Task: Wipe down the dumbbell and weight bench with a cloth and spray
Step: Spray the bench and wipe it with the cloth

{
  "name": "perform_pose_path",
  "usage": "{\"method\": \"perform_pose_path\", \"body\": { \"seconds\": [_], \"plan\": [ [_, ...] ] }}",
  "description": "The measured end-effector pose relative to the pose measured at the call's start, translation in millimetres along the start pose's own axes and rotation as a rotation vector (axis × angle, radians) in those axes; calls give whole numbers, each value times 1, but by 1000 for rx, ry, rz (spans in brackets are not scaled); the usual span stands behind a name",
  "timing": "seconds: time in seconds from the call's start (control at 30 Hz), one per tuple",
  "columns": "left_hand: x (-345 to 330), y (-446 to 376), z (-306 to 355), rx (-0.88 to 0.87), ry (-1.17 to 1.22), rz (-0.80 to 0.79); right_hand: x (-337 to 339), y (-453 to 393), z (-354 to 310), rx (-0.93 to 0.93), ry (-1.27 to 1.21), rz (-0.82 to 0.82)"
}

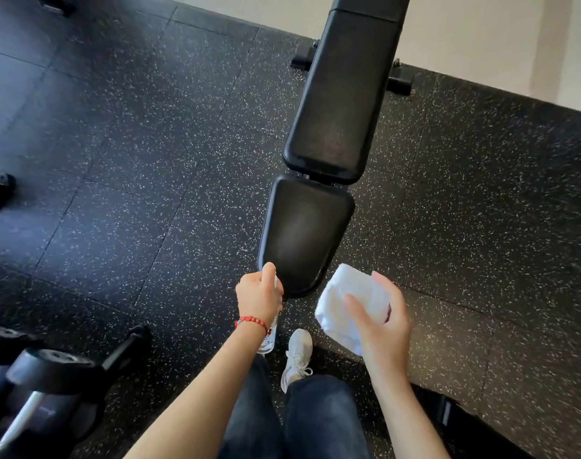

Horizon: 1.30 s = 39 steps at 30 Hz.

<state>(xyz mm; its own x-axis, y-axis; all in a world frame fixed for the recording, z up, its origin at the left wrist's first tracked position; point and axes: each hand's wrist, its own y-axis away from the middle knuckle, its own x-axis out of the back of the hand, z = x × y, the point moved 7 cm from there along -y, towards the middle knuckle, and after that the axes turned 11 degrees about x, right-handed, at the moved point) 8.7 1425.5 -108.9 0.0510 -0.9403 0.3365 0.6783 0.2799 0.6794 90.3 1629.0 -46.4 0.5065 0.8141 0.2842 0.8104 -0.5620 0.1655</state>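
Both hands just before bench, gripping bottle, cloth.

- One weight bench, centre and top of the frame, with two black pads.
- One white cloth, lower right of centre.
- One spray bottle, lower centre, mostly hidden.
- Two hands: left hand, right hand.
- One dumbbell in plain view, lower left.
- One white shoe, bottom centre.
- One red bracelet.
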Motion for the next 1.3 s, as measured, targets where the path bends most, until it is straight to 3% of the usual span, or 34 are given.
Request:
{"method": "perform_pose_path", "body": {
  "seconds": [0.4,0.67,0.87,1.3],
  "plan": [
    [22,-62,58,-50,-23,-150,-65,-51,-28,-34,68,52],
    [48,-155,143,-107,-150,-384,-159,-90,-52,-149,7,291],
    [58,-211,206,-224,-323,-443,-206,-109,-72,-198,-22,386],
    [-29,-245,268,-271,-472,-561,-183,-172,-69,-212,-64,632]
  ]
}}
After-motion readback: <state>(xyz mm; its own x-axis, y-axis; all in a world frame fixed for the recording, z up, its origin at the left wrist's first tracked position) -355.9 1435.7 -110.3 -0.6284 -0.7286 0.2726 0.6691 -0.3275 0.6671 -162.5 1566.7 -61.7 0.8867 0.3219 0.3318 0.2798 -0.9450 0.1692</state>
